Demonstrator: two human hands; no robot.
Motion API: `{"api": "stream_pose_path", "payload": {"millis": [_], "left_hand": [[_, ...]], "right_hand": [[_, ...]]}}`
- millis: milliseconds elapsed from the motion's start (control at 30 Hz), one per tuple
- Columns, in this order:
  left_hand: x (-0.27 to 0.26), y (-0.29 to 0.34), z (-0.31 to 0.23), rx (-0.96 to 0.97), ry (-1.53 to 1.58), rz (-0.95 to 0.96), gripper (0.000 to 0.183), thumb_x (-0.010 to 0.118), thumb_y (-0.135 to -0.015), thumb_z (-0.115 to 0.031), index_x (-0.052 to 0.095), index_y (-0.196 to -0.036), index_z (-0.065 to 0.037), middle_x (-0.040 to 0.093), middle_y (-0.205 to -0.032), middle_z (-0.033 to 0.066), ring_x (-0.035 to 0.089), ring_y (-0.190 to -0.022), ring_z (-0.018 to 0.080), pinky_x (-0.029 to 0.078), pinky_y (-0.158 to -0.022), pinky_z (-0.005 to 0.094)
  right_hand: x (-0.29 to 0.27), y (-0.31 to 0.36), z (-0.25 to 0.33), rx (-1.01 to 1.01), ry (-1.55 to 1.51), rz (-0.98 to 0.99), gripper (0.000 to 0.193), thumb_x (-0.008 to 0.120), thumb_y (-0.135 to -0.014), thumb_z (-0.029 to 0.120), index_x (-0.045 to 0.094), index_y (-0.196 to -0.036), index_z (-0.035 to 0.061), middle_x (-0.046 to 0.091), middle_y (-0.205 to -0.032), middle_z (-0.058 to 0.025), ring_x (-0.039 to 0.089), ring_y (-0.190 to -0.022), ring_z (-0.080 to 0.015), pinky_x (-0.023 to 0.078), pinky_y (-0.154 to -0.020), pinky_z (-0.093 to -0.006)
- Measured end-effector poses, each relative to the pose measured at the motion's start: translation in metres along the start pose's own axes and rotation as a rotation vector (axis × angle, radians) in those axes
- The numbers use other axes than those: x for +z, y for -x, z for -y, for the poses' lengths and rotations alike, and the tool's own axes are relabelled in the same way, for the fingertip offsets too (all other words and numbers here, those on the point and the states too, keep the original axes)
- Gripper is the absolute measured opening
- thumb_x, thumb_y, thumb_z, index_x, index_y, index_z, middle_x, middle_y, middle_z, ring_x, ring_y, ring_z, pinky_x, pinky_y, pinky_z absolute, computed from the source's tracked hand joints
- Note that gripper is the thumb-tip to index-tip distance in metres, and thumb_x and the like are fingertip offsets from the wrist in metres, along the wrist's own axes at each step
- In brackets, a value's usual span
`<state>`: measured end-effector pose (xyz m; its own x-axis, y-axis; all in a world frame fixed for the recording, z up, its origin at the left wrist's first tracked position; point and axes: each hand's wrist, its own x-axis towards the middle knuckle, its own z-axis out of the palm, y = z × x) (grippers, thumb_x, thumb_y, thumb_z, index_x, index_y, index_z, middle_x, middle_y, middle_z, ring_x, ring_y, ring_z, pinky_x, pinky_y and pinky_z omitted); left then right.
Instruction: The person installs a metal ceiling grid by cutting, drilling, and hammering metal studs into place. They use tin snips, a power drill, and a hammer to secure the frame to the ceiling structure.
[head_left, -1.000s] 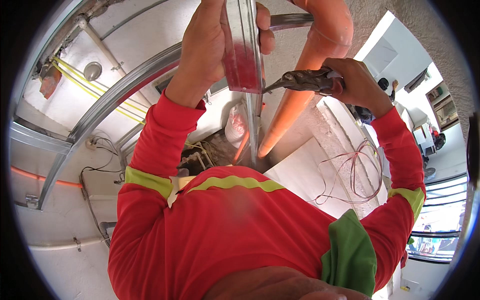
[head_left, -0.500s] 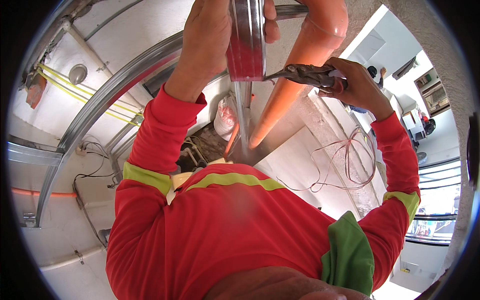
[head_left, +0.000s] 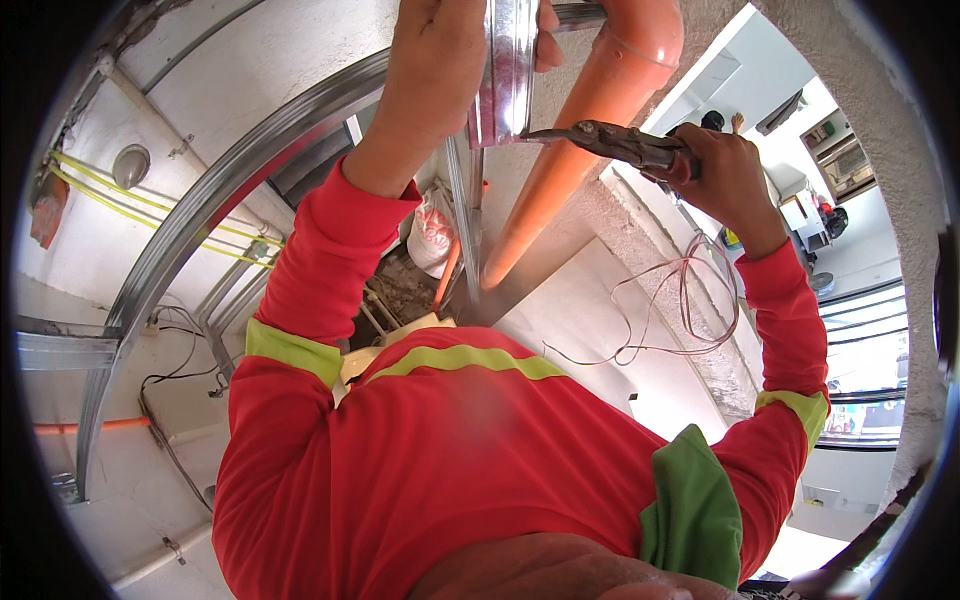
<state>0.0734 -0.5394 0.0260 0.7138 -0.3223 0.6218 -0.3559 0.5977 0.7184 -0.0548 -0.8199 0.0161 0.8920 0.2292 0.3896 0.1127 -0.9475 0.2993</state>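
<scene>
A shiny metal channel (head_left: 506,75) hangs down from the top edge, with my left hand (head_left: 432,70) wrapped around it, fingertips showing on its right side. At its lower right corner, my right hand (head_left: 722,180) grips a pair of tin snips (head_left: 625,143) by the handles. The narrow jaws reach the channel's lower edge; whether they bite into the metal I cannot tell. Just behind the snips slants a thick orange pipe (head_left: 570,165). The channel's upper part lies outside the picture.
A curved-looking metal rail (head_left: 190,215) crosses on the left, near yellow conduits (head_left: 150,205). Loose reddish wire (head_left: 685,300) loops by the right wall. Below stands a white sack (head_left: 432,235). Another person's hand (head_left: 738,122) shows far off at upper right.
The channel and my left hand have shifted slightly right and up in the picture. The snips stay at the channel's lower corner, and my right hand sits a little further right and lower.
</scene>
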Motion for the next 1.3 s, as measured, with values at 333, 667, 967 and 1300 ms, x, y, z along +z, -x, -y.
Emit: {"api": "stream_pose_path", "payload": {"millis": [333,667,967,1300], "left_hand": [[-0.006,-0.003,0.005,0.046,0.008,0.041,0.048,0.039,-0.110,-0.052,0.054,-0.115,-0.007,0.065,-0.078,0.0054,0.066,-0.061,0.0140,0.057,-0.058,0.0274],[-0.005,-0.003,0.006,0.092,-0.029,0.073,0.048,0.040,-0.110,-0.051,0.054,-0.118,-0.006,0.065,-0.077,0.0054,0.066,-0.061,0.0135,0.056,-0.057,0.0263],[-0.011,-0.006,0.010,0.154,-0.004,0.095,0.050,0.043,-0.109,-0.053,0.054,-0.117,-0.005,0.064,-0.076,0.0053,0.065,-0.060,0.0131,0.054,-0.056,0.0252],[-0.016,-0.012,0.014,0.160,-0.011,0.101,0.049,0.043,-0.109,-0.053,0.054,-0.116,-0.006,0.063,-0.078,0.0048,0.064,-0.060,0.0121,0.054,-0.055,0.0249]], "right_hand": [[-0.036,-0.017,0.014,-0.172,-0.345,0.181,0.037,0.090,-0.075,0.027,0.068,-0.093,0.0044,0.065,-0.070,-0.0065,0.063,-0.063,-0.0232,0.049,-0.064,-0.0375],[-0.031,-0.015,0.007,-0.045,0.008,0.149,0.046,0.079,-0.082,0.051,0.068,-0.085,0.0065,0.066,-0.070,-0.0130,0.067,-0.068,-0.0348,0.053,-0.064,-0.0459],[-0.049,-0.028,0.014,-0.043,-0.058,0.216,0.045,0.081,-0.080,0.047,0.065,-0.081,0.0053,0.061,-0.063,-0.0127,0.064,-0.063,-0.0334,0.051,-0.064,-0.0452],[-0.040,-0.034,0.014,-0.047,0.035,0.172,0.046,0.080,-0.079,0.050,0.068,-0.086,0.0059,0.063,-0.064,-0.0121,0.065,-0.064,-0.0328,0.052,-0.063,-0.0452]]}}
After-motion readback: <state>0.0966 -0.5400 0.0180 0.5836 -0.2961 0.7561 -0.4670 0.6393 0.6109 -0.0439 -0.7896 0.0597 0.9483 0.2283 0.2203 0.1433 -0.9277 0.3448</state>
